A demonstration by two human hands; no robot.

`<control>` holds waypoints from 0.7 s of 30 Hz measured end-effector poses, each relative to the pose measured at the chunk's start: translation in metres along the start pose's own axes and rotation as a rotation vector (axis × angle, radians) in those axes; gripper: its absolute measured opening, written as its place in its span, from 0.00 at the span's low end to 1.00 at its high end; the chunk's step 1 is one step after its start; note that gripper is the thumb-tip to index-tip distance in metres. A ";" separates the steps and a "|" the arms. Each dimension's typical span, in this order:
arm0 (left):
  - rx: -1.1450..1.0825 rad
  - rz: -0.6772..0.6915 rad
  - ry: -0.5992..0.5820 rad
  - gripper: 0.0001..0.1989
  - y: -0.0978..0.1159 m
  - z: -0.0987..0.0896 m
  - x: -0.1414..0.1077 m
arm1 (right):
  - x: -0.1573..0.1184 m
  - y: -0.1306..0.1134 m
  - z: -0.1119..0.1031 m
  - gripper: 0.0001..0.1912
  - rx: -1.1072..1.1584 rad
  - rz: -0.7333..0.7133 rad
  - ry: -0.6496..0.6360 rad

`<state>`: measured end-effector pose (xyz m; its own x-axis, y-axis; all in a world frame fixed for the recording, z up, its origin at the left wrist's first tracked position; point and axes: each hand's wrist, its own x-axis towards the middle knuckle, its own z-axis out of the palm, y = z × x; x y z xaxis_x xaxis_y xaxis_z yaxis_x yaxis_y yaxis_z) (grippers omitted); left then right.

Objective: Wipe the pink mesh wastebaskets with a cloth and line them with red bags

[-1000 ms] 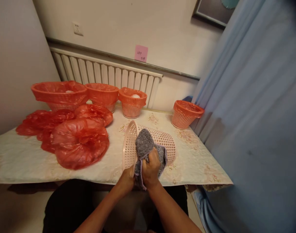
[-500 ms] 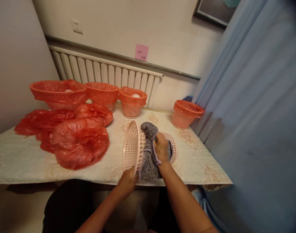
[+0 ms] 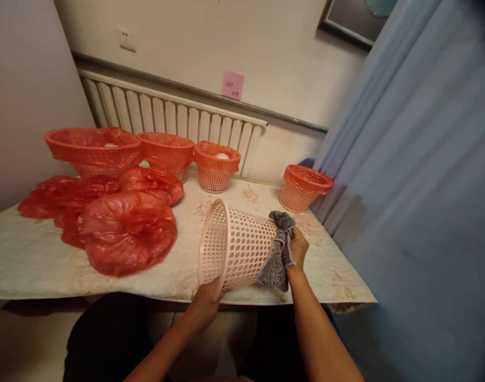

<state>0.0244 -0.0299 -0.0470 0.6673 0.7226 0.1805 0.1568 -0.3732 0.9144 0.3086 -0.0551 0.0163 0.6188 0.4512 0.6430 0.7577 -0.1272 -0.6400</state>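
A pale pink perforated plastic wastebasket [image 3: 248, 246] lies on its side over the front of the table, its mouth facing left. My left hand [image 3: 206, 303] is closed on the lower part of its rim. Against the basket's base end, my right hand [image 3: 299, 248] grips a grey cloth [image 3: 280, 254] with a light purple edge. The cloth hangs over the base and covers it. Part of my right hand's fingers is hidden behind the cloth.
Red plastic bags [image 3: 127, 233] lie heaped on the table's left. Behind them stand bag-lined baskets [image 3: 166, 151], including a smaller one [image 3: 214, 178]. Another lined basket [image 3: 300, 193] stands at the back right, beside a blue curtain [image 3: 405, 185]. A radiator [image 3: 158, 109] runs along the wall.
My right hand has slid the grey cloth rightward along the basket, from its middle to its base end, uncovering the perforated side. My left hand stays on the rim.
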 end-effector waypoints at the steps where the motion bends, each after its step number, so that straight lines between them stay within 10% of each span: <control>1: -0.006 0.004 -0.004 0.22 0.001 -0.001 -0.001 | -0.005 0.001 0.000 0.12 -0.007 0.024 0.040; 9: -0.018 0.008 -0.042 0.19 0.000 -0.004 -0.001 | -0.049 -0.018 -0.001 0.05 0.018 0.047 0.086; 21: -0.056 -0.055 -0.024 0.12 -0.018 0.003 -0.002 | -0.115 -0.135 0.022 0.18 0.262 -0.315 -0.064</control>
<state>0.0228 -0.0262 -0.0649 0.6761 0.7267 0.1218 0.1532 -0.3003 0.9414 0.1304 -0.0698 0.0198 0.3446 0.4871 0.8024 0.8248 0.2510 -0.5066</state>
